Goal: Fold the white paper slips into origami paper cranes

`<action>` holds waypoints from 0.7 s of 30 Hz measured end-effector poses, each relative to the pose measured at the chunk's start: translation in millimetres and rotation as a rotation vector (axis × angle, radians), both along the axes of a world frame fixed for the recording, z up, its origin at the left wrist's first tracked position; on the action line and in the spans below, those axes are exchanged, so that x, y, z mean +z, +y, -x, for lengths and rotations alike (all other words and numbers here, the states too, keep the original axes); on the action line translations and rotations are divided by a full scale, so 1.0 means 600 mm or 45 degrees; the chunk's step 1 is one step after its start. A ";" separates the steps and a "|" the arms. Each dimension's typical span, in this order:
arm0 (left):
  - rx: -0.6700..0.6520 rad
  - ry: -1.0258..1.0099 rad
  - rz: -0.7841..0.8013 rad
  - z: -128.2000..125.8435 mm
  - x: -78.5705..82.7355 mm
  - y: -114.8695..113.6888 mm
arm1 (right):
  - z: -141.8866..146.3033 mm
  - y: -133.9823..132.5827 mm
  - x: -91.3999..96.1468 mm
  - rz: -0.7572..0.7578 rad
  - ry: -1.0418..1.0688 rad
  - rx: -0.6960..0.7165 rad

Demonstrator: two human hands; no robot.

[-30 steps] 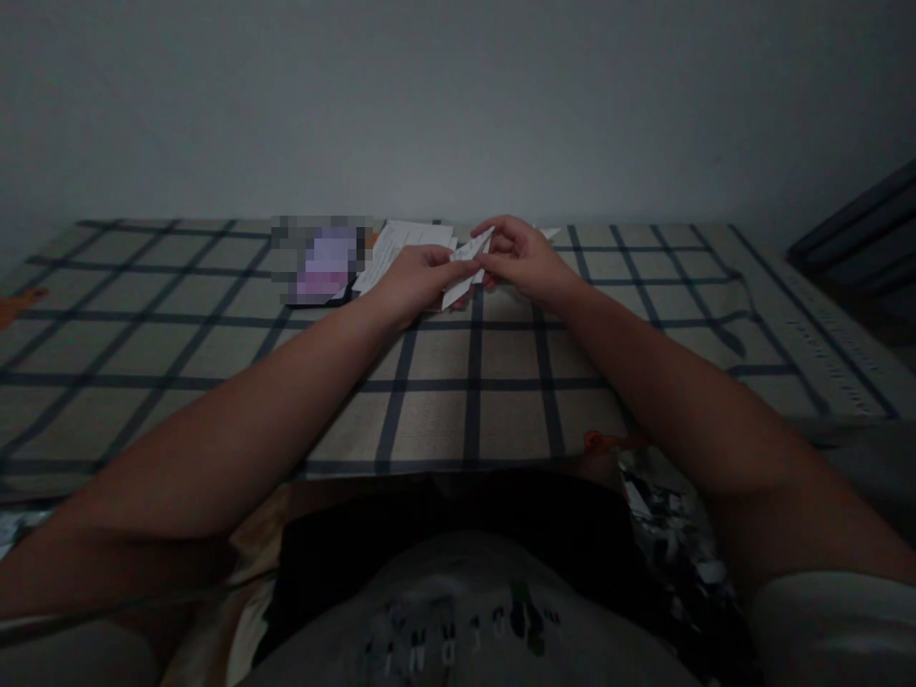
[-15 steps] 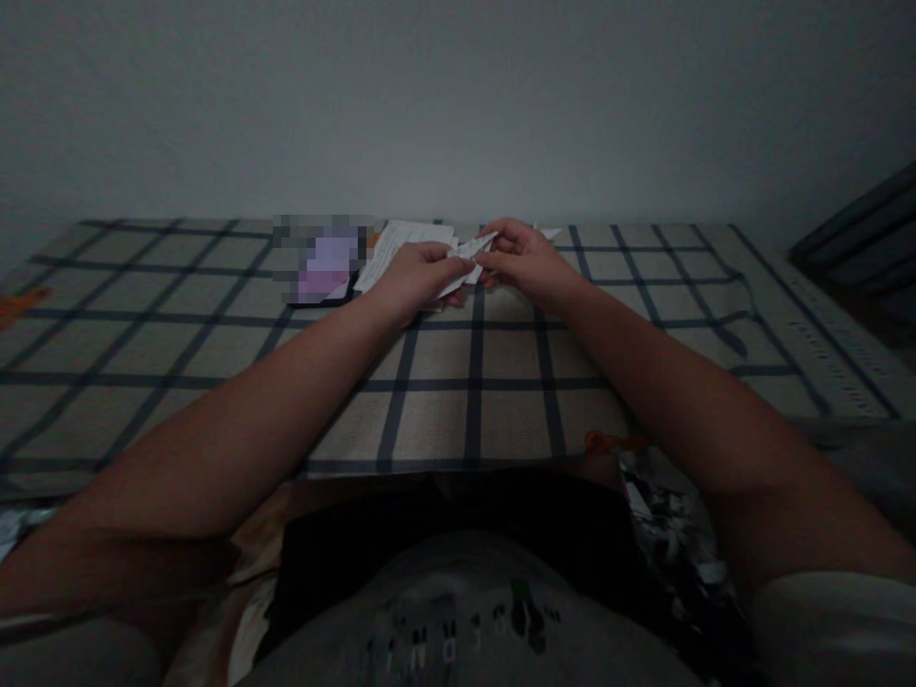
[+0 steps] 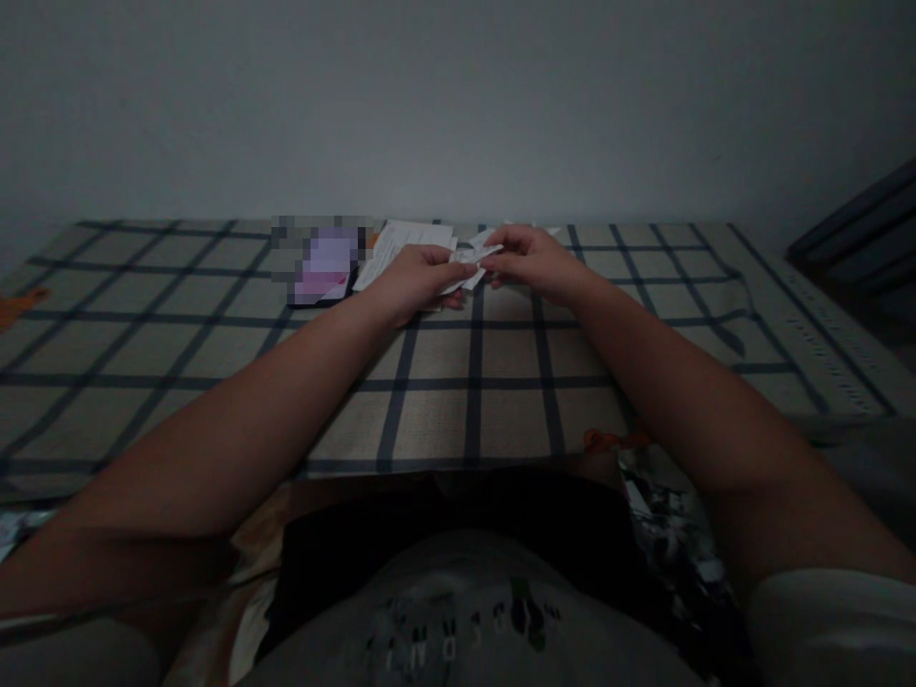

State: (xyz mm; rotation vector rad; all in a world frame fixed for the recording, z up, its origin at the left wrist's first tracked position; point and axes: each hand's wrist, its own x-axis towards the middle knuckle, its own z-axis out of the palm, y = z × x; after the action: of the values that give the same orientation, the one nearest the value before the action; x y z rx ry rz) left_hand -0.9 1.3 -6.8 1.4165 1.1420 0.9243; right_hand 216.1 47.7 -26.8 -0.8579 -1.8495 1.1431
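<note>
Between my hands is a folded piece of white paper point(image 3: 468, 258), creased into narrow, pointed parts. My left hand point(image 3: 422, 272) is closed on its left side, thumb on top and fingers underneath. My right hand point(image 3: 530, 258) pinches the paper's right end between thumb and fingers. Some of the fingertips are hidden behind the paper. Beyond my left hand lies a printed white sheet point(image 3: 407, 239), flat on the checked cloth. More white paper shows behind my right hand, mostly covered by it.
A phone point(image 3: 325, 267) with a lit, blurred-out screen is left of the printed sheet. The checked tablecloth point(image 3: 501, 382) runs back to a plain wall point(image 3: 458, 114). An orange thing point(image 3: 21, 303) lies at the left edge. A dark striped object point(image 3: 859, 248) stands at the right.
My right hand has shifted slightly right and down, and the paper's right end has come lower with it. My left hand stays nearly in place, holding the paper.
</note>
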 end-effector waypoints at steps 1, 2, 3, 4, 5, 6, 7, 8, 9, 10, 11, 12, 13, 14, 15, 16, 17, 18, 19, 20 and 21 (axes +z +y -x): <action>-0.002 0.005 -0.005 0.000 -0.001 0.000 | 0.000 0.000 -0.001 0.002 -0.012 0.005; 0.002 0.009 -0.014 0.000 -0.002 0.000 | 0.000 0.001 -0.003 0.002 -0.022 0.008; 0.012 0.015 -0.024 0.000 -0.002 0.001 | 0.000 0.002 -0.005 -0.005 -0.028 0.007; 0.025 0.019 -0.032 0.000 -0.002 0.001 | 0.000 0.004 -0.007 -0.024 -0.024 -0.004; 0.042 0.023 -0.035 0.001 -0.002 0.001 | 0.000 0.007 -0.009 -0.063 -0.009 -0.030; 0.059 0.027 -0.030 0.001 -0.001 0.002 | -0.001 0.010 -0.011 -0.120 0.011 -0.066; 0.074 0.031 -0.017 0.001 0.001 0.002 | -0.001 0.014 -0.011 -0.195 0.029 -0.111; 0.087 0.032 0.000 0.001 0.003 0.002 | -0.002 0.016 -0.011 -0.284 0.038 -0.156; 0.096 0.032 0.018 0.001 0.004 0.002 | -0.004 0.018 -0.010 -0.368 0.023 -0.176; 0.102 0.029 0.033 0.001 0.005 0.002 | -0.006 0.018 -0.008 -0.449 0.006 -0.184; 0.104 0.023 0.043 0.000 0.006 0.002 | -0.008 0.018 -0.006 -0.518 -0.015 -0.183; 0.101 0.010 0.048 -0.001 0.007 0.001 | -0.010 0.016 -0.003 -0.571 -0.050 -0.181; 0.095 -0.007 0.051 -0.001 0.008 0.000 | -0.011 0.013 0.000 -0.614 -0.097 -0.178; 0.086 -0.025 0.054 -0.002 0.008 0.000 | -0.013 0.010 0.002 -0.638 -0.147 -0.165; 0.077 -0.039 0.057 -0.003 0.008 -0.001 | -0.014 0.007 0.004 -0.657 -0.183 -0.156; 0.070 -0.048 0.061 -0.004 0.007 -0.001 | -0.015 0.004 0.006 -0.673 -0.214 -0.152; 0.066 -0.047 0.064 -0.004 0.006 -0.001 | -0.016 0.002 0.007 -0.689 -0.240 -0.152; 0.068 -0.040 0.066 -0.003 0.005 0.000 | -0.017 0.000 0.009 -0.704 -0.262 -0.154; 0.072 -0.030 0.066 -0.003 0.004 0.001 | -0.018 -0.001 0.010 -0.719 -0.286 -0.153; 0.072 -0.021 0.063 -0.002 0.002 0.002 | -0.019 -0.002 0.012 -0.730 -0.311 -0.147; 0.066 -0.013 0.056 -0.001 0.000 0.004 | -0.019 -0.003 0.013 -0.738 -0.336 -0.136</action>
State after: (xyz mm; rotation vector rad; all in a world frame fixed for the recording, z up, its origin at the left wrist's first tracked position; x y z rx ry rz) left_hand -0.2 3.5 -6.8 1.3508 1.1892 0.9368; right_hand 227.8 46.2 -18.9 -0.7739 -2.1585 0.3929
